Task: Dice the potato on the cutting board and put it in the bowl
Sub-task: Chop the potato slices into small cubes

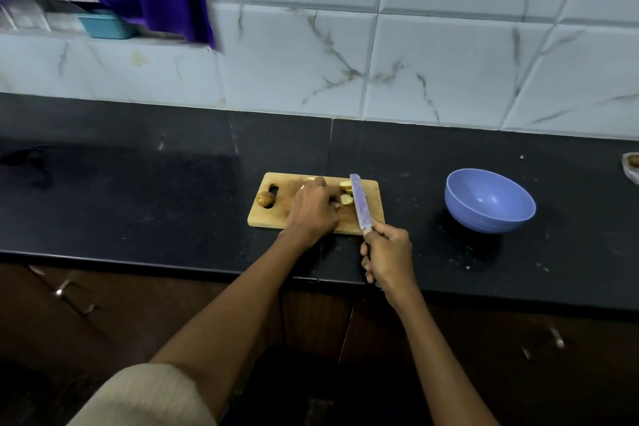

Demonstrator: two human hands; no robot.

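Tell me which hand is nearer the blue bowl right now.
Right. The right hand grips the knife at the cutting board's near right corner, left of the bowl. The left hand rests on the board, farther left.

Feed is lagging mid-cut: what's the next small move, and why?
Probably press the knife down through the potato pieces the left hand steadies on the cutting board; they look too large for dice, and the bowl is empty.
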